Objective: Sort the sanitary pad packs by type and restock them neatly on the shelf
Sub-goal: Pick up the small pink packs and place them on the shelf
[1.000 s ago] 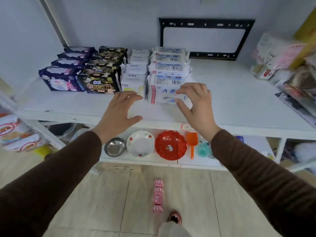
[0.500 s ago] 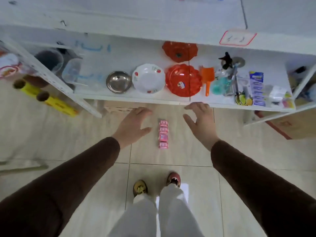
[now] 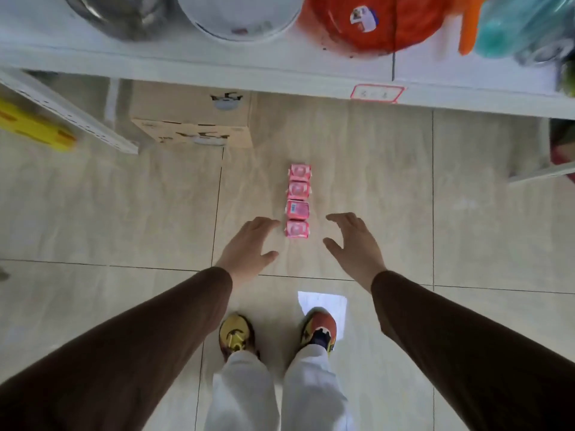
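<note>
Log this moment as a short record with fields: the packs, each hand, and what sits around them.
packs: four pink packs in a straight row on the floor tiles, running away from the feet
left hand: open, fingers spread, just left of the nearest pack, holding nothing
right hand: open, fingers spread, just right of the row, holding nothing
contact: none visible yet
shelf above: white shelf with a red plate and a white plate
under shelf: cardboard box
</note>
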A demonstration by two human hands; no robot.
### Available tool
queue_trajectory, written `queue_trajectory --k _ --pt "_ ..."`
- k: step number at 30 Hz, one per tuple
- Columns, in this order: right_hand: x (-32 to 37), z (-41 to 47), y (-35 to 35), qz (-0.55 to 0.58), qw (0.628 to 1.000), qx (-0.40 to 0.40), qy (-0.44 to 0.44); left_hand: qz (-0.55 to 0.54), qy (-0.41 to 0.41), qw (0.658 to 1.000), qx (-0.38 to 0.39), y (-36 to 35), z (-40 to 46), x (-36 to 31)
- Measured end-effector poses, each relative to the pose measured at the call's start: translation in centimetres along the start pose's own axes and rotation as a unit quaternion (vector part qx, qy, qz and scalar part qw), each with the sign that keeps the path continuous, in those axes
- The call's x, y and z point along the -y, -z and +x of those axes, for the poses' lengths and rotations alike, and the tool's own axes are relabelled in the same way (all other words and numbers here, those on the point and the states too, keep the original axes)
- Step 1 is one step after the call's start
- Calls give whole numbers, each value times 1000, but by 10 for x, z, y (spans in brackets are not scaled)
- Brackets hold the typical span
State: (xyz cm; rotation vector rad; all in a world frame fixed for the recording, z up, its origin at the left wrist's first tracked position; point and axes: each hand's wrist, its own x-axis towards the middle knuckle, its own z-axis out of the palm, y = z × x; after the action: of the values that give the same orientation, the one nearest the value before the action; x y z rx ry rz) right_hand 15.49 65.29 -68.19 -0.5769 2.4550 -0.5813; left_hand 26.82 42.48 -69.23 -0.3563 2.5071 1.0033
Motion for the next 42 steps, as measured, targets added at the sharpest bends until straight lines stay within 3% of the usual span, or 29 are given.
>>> queue_trajectory --k 15,24,30,37,42 --pt "-116 120 -191 -82 994 63 20 126 -36 991 -5 -133 171 105" --pt "-133 129 -234 -110 993 11 34 203 -84 975 -17 -159 225 118" --pt "-137 126 -247 -87 995 17 46 264 -105 957 -50 -170 228 125" --pt "-149 113 -251 -69 997 20 34 194 -51 979 -26 -189 228 129" --pt "-159 90 -224 65 996 25 -51 53 -7 998 -31 -183 209 125"
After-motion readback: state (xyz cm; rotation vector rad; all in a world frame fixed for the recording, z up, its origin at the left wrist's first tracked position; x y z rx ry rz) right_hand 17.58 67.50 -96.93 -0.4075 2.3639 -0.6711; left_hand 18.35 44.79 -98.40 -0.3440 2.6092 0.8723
